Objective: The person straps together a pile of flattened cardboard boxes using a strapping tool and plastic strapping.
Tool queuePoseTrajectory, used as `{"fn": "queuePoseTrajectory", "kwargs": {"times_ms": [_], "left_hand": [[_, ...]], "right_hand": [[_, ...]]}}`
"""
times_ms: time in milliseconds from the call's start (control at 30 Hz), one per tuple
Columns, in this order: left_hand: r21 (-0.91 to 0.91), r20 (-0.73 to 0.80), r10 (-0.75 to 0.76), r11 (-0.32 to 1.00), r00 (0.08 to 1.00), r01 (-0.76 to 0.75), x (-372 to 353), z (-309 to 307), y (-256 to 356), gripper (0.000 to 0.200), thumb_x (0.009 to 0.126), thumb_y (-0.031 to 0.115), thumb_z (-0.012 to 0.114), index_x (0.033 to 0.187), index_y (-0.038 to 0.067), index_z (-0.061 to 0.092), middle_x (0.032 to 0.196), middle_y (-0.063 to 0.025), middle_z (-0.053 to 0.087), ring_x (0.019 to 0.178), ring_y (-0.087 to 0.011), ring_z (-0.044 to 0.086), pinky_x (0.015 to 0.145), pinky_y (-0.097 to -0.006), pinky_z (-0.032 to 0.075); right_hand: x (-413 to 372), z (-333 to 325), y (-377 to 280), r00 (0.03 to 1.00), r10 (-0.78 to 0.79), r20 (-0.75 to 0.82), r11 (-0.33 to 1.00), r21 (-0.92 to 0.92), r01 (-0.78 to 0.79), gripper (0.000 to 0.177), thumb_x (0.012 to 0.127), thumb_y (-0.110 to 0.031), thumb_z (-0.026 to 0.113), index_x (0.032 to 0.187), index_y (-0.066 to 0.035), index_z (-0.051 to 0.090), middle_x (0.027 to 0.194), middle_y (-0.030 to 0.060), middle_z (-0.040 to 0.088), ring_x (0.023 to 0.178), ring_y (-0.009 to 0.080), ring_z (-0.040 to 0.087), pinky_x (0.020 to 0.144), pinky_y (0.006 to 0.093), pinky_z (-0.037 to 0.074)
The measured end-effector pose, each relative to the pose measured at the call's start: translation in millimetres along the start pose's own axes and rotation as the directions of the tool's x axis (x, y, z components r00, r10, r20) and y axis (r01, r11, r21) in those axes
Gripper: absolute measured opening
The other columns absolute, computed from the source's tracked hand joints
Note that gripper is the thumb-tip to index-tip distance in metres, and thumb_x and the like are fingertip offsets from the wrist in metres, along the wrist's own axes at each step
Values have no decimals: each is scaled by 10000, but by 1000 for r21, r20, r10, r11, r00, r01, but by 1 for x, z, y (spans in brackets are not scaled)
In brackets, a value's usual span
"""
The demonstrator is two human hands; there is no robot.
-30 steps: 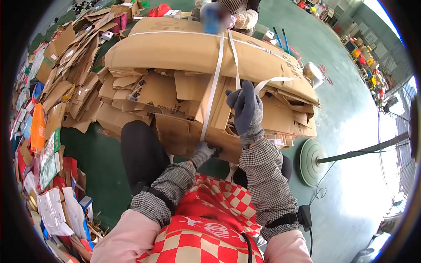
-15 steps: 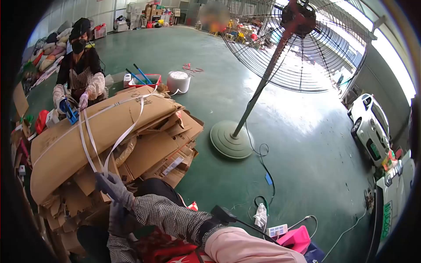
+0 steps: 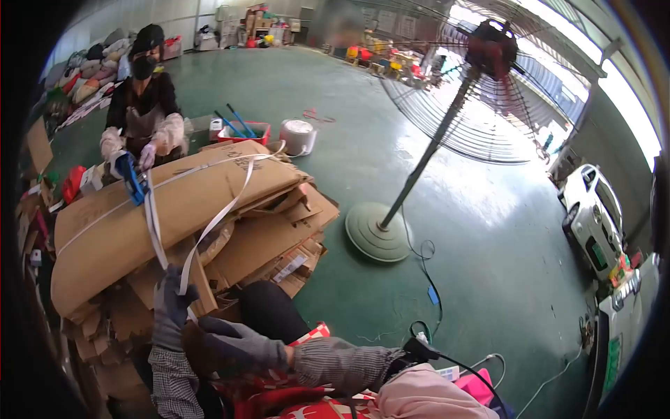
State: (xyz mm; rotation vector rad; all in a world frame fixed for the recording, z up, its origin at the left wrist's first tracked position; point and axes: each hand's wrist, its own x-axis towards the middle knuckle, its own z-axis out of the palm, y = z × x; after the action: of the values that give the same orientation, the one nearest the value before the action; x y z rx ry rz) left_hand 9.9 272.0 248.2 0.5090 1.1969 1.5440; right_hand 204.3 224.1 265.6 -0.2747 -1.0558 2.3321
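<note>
A bundle of flattened cardboard (image 3: 174, 202) lies in front of me, with a white plastic strap (image 3: 216, 216) running over its top. My left hand (image 3: 169, 304), in a dark grey glove, is closed on the strap's loose end at the near side of the bundle. Just to its right is my right hand (image 3: 234, 343), also gloved, with fingers stretched toward the left hand and nothing visibly in it. Across the bundle a co-worker (image 3: 143, 105) holds a blue strapping tool (image 3: 130, 176) on the strap.
A large standing fan (image 3: 488, 63) rises from a round base (image 3: 377, 230) on the green floor to the right. Cables (image 3: 427, 279) trail near it. A white strap roll (image 3: 296, 136) and red basket (image 3: 248, 131) sit behind the bundle. A white car (image 3: 593, 209) is parked far right.
The view swung from down at the bundle to the right across the floor. My right hand left the strap end and my left hand now grips it.
</note>
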Motion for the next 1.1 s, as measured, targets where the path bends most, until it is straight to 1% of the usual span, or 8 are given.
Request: {"fn": "queuePoseTrajectory", "kwargs": {"times_ms": [200, 333, 533, 600, 800, 1000, 1067, 1100], "left_hand": [[-21, 87, 43, 999, 995, -42, -18, 23, 6, 360, 890, 347, 535, 930, -7, 595, 624, -31, 536, 482, -114, 534, 398, -216, 459], [63, 159, -12, 998, 987, 2, -18, 28, 15, 411, 898, 386, 505, 996, -7, 573, 632, -25, 541, 485, -107, 527, 409, -212, 437], [336, 228, 27, 936, 973, -104, -16, 19, 19, 336, 933, 280, 450, 1113, 2, 509, 835, -28, 581, 708, -79, 560, 598, -204, 467], [404, 197, -47, 914, 979, -38, -16, 20, 24, 305, 931, 231, 442, 1105, -10, 506, 857, -27, 577, 759, -73, 553, 648, -210, 467], [636, 243, -168, 771, 955, -26, -7, 11, 17, 285, 928, 251, 460, 987, -21, 526, 866, -38, 580, 771, -81, 568, 646, -212, 475], [259, 387, -71, 965, 919, -35, -15, 8, 24, 313, 922, 295, 483, 1047, 9, 504, 922, -83, 578, 759, -147, 602, 672, -246, 487], [196, 400, -288, 954, 870, 226, -15, 4, 32, 360, 912, 308, 493, 1115, 11, 494, 1018, -113, 560, 851, -182, 594, 705, -250, 484], [643, 438, -99, 729, 893, -234, -16, -5, 36, 394, 914, 332, 479, 1155, 21, 495, 954, -131, 600, 824, -207, 611, 698, -264, 493]], "right_hand": [[63, 28, -140, 978, -189, 85, 807, -554, 204, 379, 904, -140, 514, 1235, 34, 451, 1086, 53, 547, 975, 100, 507, 848, 240, 413], [176, -31, -121, 964, 209, -162, 787, -557, -264, 397, 879, -263, 551, 1177, -11, 479, 1071, 98, 562, 964, 194, 556, 824, 328, 475], [231, -62, -77, 863, 484, -143, 872, 1, -489, 355, 883, -293, 529, 1100, -13, 498, 931, 108, 605, 769, 207, 597, 702, 301, 516], [234, -85, -60, 885, 381, 268, 814, 357, -458, 361, 891, -297, 516, 1098, -2, 493, 807, 35, 572, 681, 140, 557, 613, 248, 502], [213, -67, -62, 937, 350, 13, 876, 349, -332, 384, 921, -273, 456, 1176, 14, 458, 791, 4, 545, 632, 104, 527, 564, 220, 476], [219, -70, -56, 917, 328, 229, 722, 565, -399, 342, 931, -251, 433, 1139, 13, 487, 782, 4, 547, 624, 90, 520, 571, 231, 486], [220, -64, -52, 953, 295, -66, 833, 507, -223, 295, 931, -242, 433, 1072, 5, 512, 755, -8, 536, 602, 79, 504, 556, 214, 469], [219, -59, -51, 945, 264, -194, 882, 445, -155, 272, 921, -257, 458, 1024, -13, 520, 728, -24, 510, 580, 62, 478, 534, 184, 431]]}}
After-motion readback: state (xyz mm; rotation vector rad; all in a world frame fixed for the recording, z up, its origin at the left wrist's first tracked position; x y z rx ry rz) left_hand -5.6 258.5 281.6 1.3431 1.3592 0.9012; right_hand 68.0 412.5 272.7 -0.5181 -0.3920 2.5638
